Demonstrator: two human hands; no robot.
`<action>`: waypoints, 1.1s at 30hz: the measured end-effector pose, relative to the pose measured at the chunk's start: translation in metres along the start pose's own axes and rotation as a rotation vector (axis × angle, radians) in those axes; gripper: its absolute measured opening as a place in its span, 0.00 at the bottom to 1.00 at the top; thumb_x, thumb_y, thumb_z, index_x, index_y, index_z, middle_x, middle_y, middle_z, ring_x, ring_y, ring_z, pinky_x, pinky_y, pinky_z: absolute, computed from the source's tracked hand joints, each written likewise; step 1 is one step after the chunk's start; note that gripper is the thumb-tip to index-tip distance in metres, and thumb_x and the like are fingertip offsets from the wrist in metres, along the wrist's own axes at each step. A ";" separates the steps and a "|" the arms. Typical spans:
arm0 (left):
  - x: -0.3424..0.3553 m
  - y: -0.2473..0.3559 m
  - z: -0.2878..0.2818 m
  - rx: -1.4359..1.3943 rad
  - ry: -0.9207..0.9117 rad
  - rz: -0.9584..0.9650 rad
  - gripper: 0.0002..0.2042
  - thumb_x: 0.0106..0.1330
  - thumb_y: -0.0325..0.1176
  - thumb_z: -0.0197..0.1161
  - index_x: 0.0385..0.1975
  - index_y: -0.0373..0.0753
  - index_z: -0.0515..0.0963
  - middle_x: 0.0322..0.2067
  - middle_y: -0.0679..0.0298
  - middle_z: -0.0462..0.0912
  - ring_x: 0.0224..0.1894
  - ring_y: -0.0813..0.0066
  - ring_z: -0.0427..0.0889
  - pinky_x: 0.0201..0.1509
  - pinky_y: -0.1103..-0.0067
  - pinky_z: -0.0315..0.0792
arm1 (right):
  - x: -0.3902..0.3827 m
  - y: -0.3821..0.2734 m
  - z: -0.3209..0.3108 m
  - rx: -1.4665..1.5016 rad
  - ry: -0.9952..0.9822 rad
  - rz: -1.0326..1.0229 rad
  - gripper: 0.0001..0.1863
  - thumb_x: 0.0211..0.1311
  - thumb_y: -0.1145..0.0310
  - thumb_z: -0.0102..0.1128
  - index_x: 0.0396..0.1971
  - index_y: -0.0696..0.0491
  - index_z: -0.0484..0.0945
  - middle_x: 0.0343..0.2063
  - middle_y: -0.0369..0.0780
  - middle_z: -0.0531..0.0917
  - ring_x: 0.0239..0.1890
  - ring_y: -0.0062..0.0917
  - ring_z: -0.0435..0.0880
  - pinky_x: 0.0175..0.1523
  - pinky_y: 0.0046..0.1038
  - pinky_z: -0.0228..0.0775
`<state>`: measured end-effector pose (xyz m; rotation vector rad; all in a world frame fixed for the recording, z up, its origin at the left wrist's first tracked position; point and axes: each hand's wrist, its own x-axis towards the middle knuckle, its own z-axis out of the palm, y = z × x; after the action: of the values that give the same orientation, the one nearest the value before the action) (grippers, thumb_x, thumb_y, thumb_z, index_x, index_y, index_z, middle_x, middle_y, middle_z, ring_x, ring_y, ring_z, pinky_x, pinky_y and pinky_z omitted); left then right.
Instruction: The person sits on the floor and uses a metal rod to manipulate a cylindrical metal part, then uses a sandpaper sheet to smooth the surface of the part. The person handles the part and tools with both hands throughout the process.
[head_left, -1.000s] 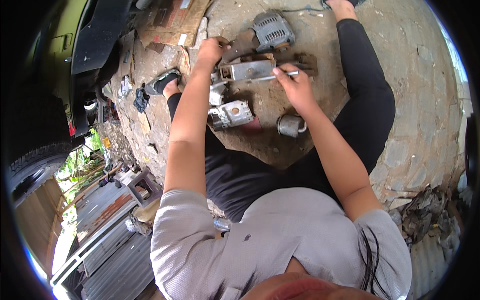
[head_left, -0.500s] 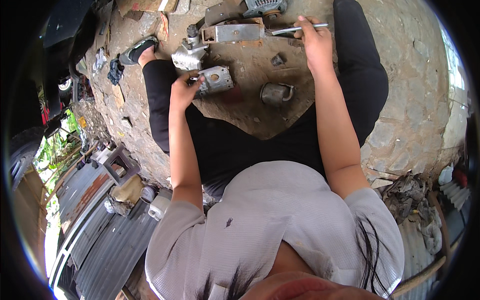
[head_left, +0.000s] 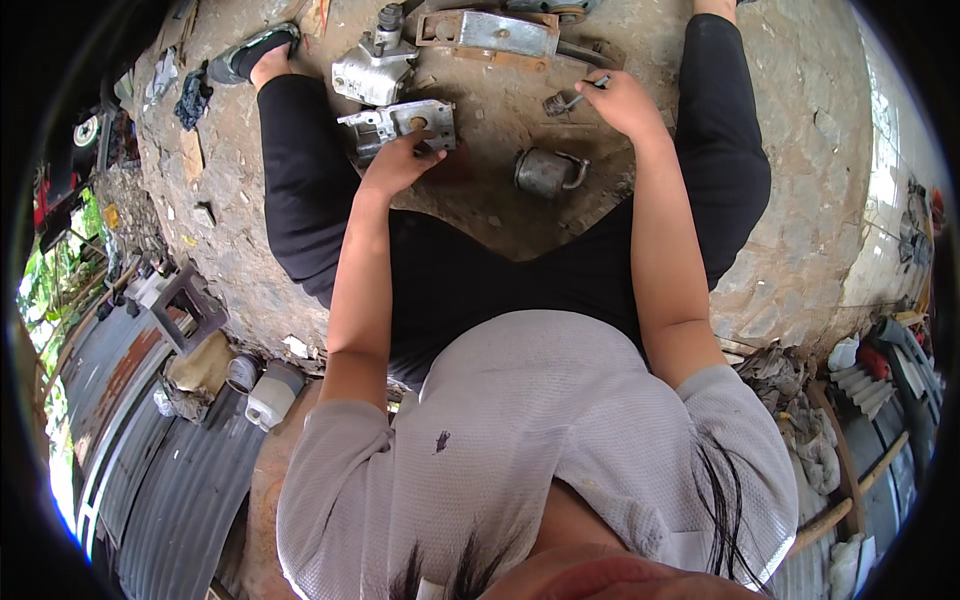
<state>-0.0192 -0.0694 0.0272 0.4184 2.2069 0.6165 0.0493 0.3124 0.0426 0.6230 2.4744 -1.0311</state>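
My left hand (head_left: 400,162) grips the near edge of a silver metal housing plate (head_left: 365,130) with a round hole. My right hand (head_left: 620,105) holds a slim metal tool (head_left: 577,98), its lower end at or just above a small dark part (head_left: 555,103) on the ground. Beyond the plate sits a silver casting (head_left: 360,78) with a dark cylindrical fitting on top. A rusty-framed rectangular metal block (head_left: 505,36) lies at the top, with another unit partly cut off behind it. A dull metal canister with a curved pipe (head_left: 538,172) lies between my legs.
My legs (head_left: 725,150) frame the parts on the stained concrete ground (head_left: 820,230). Corrugated sheets (head_left: 160,470), a grey hollow block (head_left: 190,310) and a white jug (head_left: 272,397) lie left of my body. Bags, sticks and scrap (head_left: 820,450) are piled at the right.
My left hand has dropped from the upper parts onto the housing plate. My right hand has moved from beside the rectangular block, bringing the tool down to the small dark part.
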 end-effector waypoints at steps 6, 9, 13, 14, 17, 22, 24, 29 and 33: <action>0.008 -0.017 0.002 0.076 -0.012 0.079 0.32 0.67 0.52 0.68 0.63 0.34 0.75 0.62 0.45 0.78 0.59 0.44 0.80 0.64 0.65 0.72 | 0.006 0.009 0.019 -0.200 -0.108 0.047 0.18 0.61 0.56 0.64 0.46 0.49 0.89 0.46 0.50 0.87 0.51 0.47 0.85 0.59 0.41 0.77; 0.008 -0.014 0.001 0.100 -0.056 0.042 0.32 0.68 0.52 0.67 0.64 0.34 0.74 0.59 0.42 0.80 0.60 0.44 0.80 0.64 0.64 0.72 | 0.009 0.002 0.045 -0.197 -0.234 -0.025 0.17 0.62 0.55 0.64 0.46 0.47 0.89 0.47 0.50 0.87 0.52 0.46 0.85 0.60 0.41 0.76; 0.007 -0.015 0.002 0.099 -0.072 0.038 0.33 0.68 0.52 0.67 0.65 0.33 0.72 0.55 0.39 0.81 0.60 0.44 0.79 0.64 0.64 0.72 | 0.012 0.000 0.076 -0.233 -0.267 -0.094 0.16 0.64 0.56 0.65 0.45 0.48 0.89 0.48 0.51 0.86 0.54 0.45 0.84 0.62 0.40 0.74; 0.008 -0.016 0.003 0.097 -0.076 0.037 0.34 0.68 0.52 0.67 0.65 0.32 0.72 0.55 0.39 0.81 0.60 0.44 0.79 0.64 0.64 0.72 | 0.012 -0.003 0.076 -0.193 -0.243 -0.079 0.16 0.64 0.56 0.65 0.45 0.48 0.89 0.48 0.51 0.86 0.54 0.46 0.84 0.62 0.40 0.74; 0.008 -0.017 0.003 0.098 -0.070 0.049 0.34 0.68 0.52 0.67 0.65 0.31 0.72 0.55 0.38 0.81 0.61 0.44 0.79 0.64 0.64 0.72 | 0.011 -0.012 0.073 -0.088 -0.171 -0.013 0.16 0.64 0.56 0.64 0.46 0.47 0.89 0.48 0.52 0.86 0.54 0.46 0.83 0.62 0.40 0.74; 0.008 -0.016 0.004 0.087 -0.062 0.060 0.35 0.68 0.52 0.67 0.64 0.30 0.71 0.54 0.38 0.81 0.60 0.43 0.79 0.64 0.63 0.72 | 0.006 -0.027 0.057 -0.132 -0.107 0.038 0.16 0.64 0.55 0.64 0.46 0.45 0.90 0.48 0.52 0.86 0.54 0.47 0.84 0.61 0.40 0.74; 0.009 -0.015 0.003 0.103 -0.065 0.061 0.35 0.68 0.53 0.67 0.65 0.30 0.71 0.54 0.38 0.81 0.60 0.43 0.79 0.63 0.63 0.72 | 0.005 -0.026 0.059 -0.191 -0.161 0.011 0.16 0.64 0.54 0.64 0.46 0.45 0.89 0.47 0.52 0.86 0.53 0.47 0.84 0.61 0.40 0.75; 0.012 -0.013 0.002 0.109 -0.073 0.038 0.34 0.68 0.53 0.66 0.65 0.32 0.72 0.53 0.39 0.82 0.58 0.43 0.80 0.62 0.63 0.73 | 0.010 -0.004 0.077 -0.195 -0.172 -0.042 0.17 0.65 0.54 0.64 0.48 0.45 0.89 0.45 0.51 0.87 0.51 0.47 0.85 0.59 0.40 0.76; 0.014 -0.020 0.009 0.127 -0.048 0.054 0.35 0.68 0.54 0.66 0.66 0.33 0.71 0.52 0.39 0.83 0.57 0.44 0.81 0.62 0.63 0.74 | 0.007 -0.021 0.063 -0.096 -0.051 0.037 0.17 0.66 0.53 0.64 0.48 0.45 0.89 0.41 0.50 0.88 0.48 0.48 0.86 0.57 0.40 0.77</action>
<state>-0.0230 -0.0768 0.0019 0.5547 2.2022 0.4919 0.0431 0.2544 0.0097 0.6026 2.4429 -0.8981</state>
